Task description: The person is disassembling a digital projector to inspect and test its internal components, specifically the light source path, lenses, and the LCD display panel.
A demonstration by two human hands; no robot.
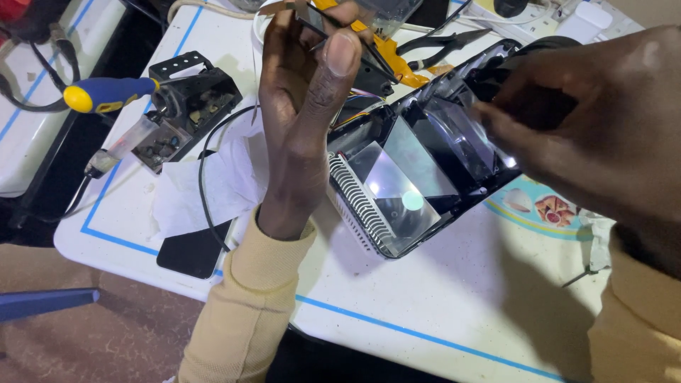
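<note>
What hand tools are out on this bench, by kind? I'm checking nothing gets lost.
Tweezers, in the left hand: 1
Pliers, black handles: 1
Soldering iron, blue and yellow handle: 1
Total: 3
The right hand holds the opened black device, no tool.

My sleeves (245,305) are pale tan. The counter (397,298) under me is white with a thin blue line running round its border. The open device casing (397,184) is glossy black, with a white ribbed grille (358,202) of fine parallel slats along one side. The soldering iron (106,94) has a blue handle tipped in yellow. The crumpled tissue (213,177) is white. The pliers (440,46) are black, lying by something orange (394,57).
</note>
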